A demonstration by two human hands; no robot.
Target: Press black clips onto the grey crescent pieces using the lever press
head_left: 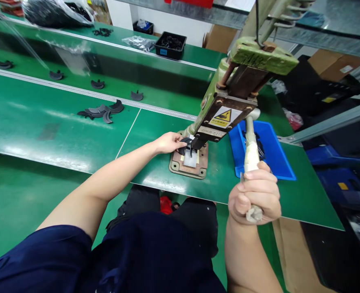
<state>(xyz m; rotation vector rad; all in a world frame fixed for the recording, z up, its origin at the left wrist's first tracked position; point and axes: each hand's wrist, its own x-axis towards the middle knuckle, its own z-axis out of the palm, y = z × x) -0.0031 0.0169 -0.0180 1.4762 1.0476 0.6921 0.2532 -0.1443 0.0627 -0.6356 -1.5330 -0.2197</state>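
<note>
- Head view, left hand (169,142): reaches forward over the green table (60,122) to the base of the hand press (228,93); fingertips pinch a small black part (186,142) and keep it on the press bed, directly under the ram; part partly hidden by fingers and tool, exact shape not discernible.
- Head view, right hand (255,197): clenched in a full fist around the lower end of the press lever (250,150); lever pale, wrapped, rising from the fist to the press head.
- Head view, press: olive-green body with a yellow warning label (224,116) on its front; brown base plate (188,162) flat on the table near its front edge.
- Head view, surroundings: blue tray (274,158) just right of the press, behind the lever, dark pieces inside; loose pile of black curved parts (102,110) on the table well left of the press; single parts spaced along the conveyor belt (112,85) beyond; black bin (170,45) on the far bench.
</note>
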